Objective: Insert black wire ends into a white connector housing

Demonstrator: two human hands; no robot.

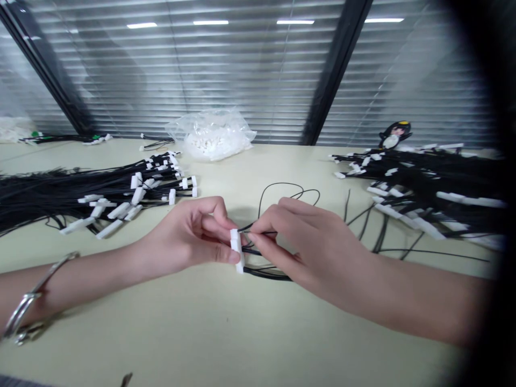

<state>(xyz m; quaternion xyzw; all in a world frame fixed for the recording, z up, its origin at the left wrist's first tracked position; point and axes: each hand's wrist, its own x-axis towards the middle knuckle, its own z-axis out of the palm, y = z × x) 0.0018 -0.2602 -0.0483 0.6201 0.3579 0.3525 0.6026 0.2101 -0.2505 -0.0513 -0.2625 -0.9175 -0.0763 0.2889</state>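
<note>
Over the surface (226,338), between its far and near edges, the left hand (189,231) is gripping the white connector (237,251); the right hand (310,242) is pinching a black wire (267,233), straight alignment probably helping most.

Connector (237,244) centre; cable bundles (80,189) left and right on table (181,333), bag (213,138) behind (before blinds (242,70)).

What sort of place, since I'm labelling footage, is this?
Probably a cable-assembly workbench: piles of thin black cables with white plastic connectors, and a clear plastic bag of small white pieces.
</note>
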